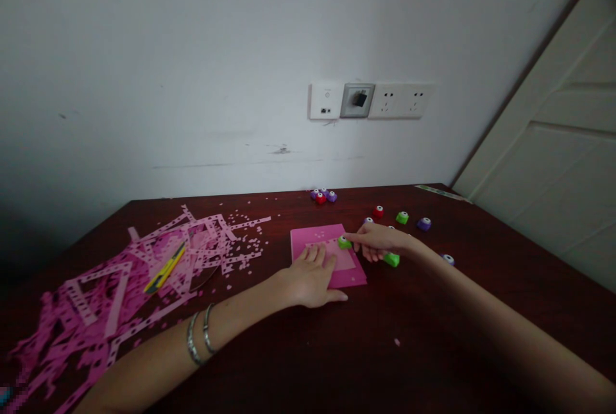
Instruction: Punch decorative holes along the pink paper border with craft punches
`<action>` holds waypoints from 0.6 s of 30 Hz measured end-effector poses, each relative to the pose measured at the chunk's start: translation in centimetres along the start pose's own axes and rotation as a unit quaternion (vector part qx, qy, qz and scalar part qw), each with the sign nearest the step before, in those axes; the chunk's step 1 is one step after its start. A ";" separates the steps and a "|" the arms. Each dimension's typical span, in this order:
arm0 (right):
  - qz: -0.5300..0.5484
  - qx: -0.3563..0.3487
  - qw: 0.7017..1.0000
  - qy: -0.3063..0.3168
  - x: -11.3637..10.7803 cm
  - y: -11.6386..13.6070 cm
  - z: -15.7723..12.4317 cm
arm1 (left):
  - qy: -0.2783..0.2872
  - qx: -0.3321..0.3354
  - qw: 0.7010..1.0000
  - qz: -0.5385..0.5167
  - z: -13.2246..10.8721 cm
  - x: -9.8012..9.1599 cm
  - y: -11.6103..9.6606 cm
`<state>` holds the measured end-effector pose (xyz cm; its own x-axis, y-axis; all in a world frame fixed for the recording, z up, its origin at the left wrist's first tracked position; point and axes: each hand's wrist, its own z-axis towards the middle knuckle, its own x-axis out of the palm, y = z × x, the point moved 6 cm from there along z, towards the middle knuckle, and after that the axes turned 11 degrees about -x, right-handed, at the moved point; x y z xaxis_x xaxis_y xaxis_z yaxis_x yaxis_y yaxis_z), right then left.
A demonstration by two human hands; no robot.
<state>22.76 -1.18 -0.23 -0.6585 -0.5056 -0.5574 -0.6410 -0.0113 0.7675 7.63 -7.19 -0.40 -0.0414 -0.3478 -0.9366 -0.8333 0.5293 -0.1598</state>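
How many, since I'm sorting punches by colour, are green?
3. One green punch sits on the pink card at the fingers of the right hand; a second beside that hand; a third behind it. The hand may hide more.

A dark wooden table (366,350) is seen from above. A pink sheet (312,241) is pressed flat by the left hand (310,279). A green punch (344,242) on the sheet is touched by the right hand (380,241). Punched pink strips (120,285) and a yellow knife (166,266) are scattered at the left.
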 end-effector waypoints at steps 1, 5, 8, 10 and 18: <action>-0.002 0.000 1.000 0.007 0.0 -0.1 0.2 | 0.002 0.000 1.000 0.001 0.0 0.0 0.0; -0.003 0.000 1.000 0.024 0.1 -0.3 0.7 | 0.012 0.002 1.000 0.004 0.0 -0.2 -0.1; -0.011 0.002 0.999 0.035 0.1 -0.3 1.0 | -0.032 0.017 0.999 0.007 0.0 -1.4 -0.2; -0.022 0.004 0.999 0.042 0.0 -0.4 1.1 | -0.097 0.016 0.995 0.002 0.1 -2.8 -0.1; -0.009 0.038 0.996 0.084 -0.3 0.5 1.3 | -0.091 -0.036 0.967 -0.235 4.1 -5.8 2.7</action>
<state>22.12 0.12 -0.07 -0.5752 -0.6427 -0.5060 -0.6847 0.0399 0.7277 7.86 -0.62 3.29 0.4429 -0.3913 -0.8067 -0.7736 0.2881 -0.5644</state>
